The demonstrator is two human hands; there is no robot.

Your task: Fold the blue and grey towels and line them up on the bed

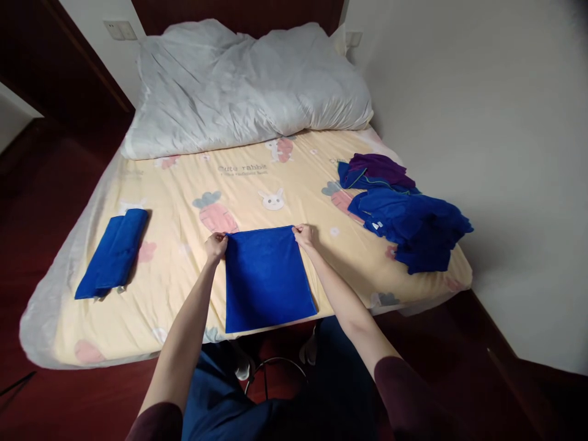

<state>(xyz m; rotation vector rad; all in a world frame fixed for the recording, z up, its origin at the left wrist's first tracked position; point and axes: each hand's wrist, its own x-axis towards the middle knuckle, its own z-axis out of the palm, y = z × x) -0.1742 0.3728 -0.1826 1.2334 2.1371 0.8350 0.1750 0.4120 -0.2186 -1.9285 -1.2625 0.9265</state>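
A blue cloth (pixel 269 278) lies flat in a near-square at the front of the bed, its lower edge by the mattress edge. My left hand (pixel 215 246) pinches its far left corner. At the far right corner my right hand (pixel 303 236) grips the cloth in the same way. The far edge runs straight between both hands. To the left rest folded blue cloths (pixel 113 254), overlapping each other, with small pale tags at the near end. On the right is a loose heap of blue cloths (pixel 408 223), with a purple cloth (pixel 379 166) at its far side.
The bed (pixel 174 294) wears a yellow sheet printed with rabbits and carrots. A bulky white quilt (pixel 248 92) is piled at the headboard (pixel 239 15). A wall (pixel 482 153) stands along the right. Below the front edge are my legs and a round metal ring (pixel 275 361).
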